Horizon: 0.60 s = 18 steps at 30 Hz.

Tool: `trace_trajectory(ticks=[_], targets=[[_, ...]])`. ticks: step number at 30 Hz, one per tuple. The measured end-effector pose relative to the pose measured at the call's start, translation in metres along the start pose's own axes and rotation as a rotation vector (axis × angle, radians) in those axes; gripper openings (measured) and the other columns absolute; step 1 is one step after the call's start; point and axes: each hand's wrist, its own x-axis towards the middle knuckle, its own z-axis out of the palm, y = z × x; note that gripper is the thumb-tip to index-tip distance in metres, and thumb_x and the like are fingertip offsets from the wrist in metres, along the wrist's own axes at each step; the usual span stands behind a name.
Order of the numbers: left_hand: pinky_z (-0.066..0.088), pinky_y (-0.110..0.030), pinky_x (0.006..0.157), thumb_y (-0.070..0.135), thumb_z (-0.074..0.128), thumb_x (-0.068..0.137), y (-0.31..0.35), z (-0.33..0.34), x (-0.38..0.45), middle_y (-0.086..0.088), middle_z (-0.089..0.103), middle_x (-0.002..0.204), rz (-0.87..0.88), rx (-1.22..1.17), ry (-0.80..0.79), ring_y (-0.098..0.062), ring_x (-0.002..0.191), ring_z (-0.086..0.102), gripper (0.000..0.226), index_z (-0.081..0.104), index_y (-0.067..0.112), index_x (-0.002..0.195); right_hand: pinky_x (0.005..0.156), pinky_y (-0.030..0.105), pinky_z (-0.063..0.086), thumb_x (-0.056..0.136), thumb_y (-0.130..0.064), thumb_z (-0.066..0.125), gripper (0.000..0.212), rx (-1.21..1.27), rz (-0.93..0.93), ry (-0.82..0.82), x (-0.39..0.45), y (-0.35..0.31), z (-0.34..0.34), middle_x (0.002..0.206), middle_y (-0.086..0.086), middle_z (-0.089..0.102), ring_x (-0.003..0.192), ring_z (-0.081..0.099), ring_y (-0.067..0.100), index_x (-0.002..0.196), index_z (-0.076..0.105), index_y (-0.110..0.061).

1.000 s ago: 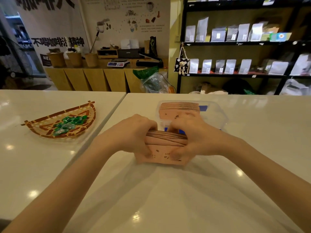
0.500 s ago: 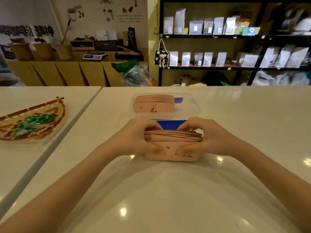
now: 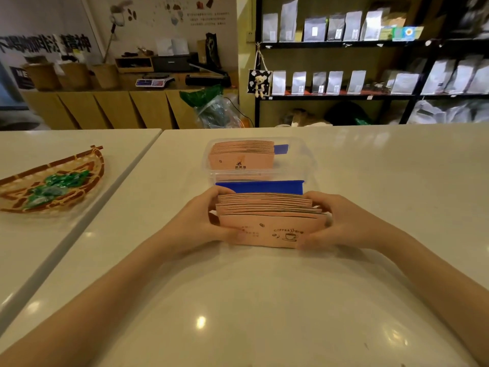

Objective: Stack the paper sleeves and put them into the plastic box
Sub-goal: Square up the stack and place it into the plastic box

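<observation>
Both hands, left and right, clamp the sleeves at their ends on the worktop, just before the box; light, floppy paper, likely to fan unless squeezed from both sides

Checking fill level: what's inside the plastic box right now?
The plastic box holds an upright stack of pink sleeves at its left, with a blue piece behind them. The stack hides the floor under it.
</observation>
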Motion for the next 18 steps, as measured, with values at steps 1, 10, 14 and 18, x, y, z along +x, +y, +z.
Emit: trace_trajectory(ticks=[1,10,14,18], targets=[[0.051,-0.014,0.065,0.024,0.082,0.054,-0.002,0.003,0.001,0.017,0.066,0.1,0.005,-0.017,0.018,0.001,0.091,0.061,0.059,0.051,0.04,0.102,0.076,0.021,0.053,0.045,-0.048,0.08,0.067,0.032,-0.001,0.011,0.0,0.001,0.003,0.107,-0.023,0.063,0.097,0.06,0.002,0.105,0.051,-0.045],[0.05,-0.012,0.069,0.052,0.076,0.045,0.001,0.032,-0.004,0.02,0.062,0.103,0.115,-0.008,0.163,0.004,0.093,0.059,0.061,0.049,0.042,0.099,0.064,0.013,0.052,0.042,-0.044,0.084,0.074,0.277,-0.089,0.378,0.006,0.002,0.038,0.101,-0.019,0.065,0.087,0.062,-0.005,0.105,0.046,-0.038],[0.05,-0.011,0.068,0.05,0.076,0.047,0.005,0.028,-0.002,0.019,0.062,0.103,0.111,-0.009,0.164,0.004,0.092,0.059,0.06,0.049,0.04,0.099,0.06,0.008,0.048,0.046,-0.045,0.08,0.063,0.233,-0.107,0.364,0.007,-0.001,0.029,0.097,-0.024,0.064,0.086,0.06,-0.009,0.1,0.048,-0.043],[0.05,-0.011,0.073,0.046,0.077,0.047,0.003,0.021,-0.001,0.019,0.061,0.105,0.109,0.025,0.123,0.004,0.094,0.059,0.064,0.048,0.036,0.103,0.067,0.012,0.051,0.05,-0.034,0.082,0.063,0.212,-0.089,0.245,0.006,0.004,0.021,0.101,-0.021,0.065,0.092,0.06,-0.004,0.105,0.051,-0.04]])
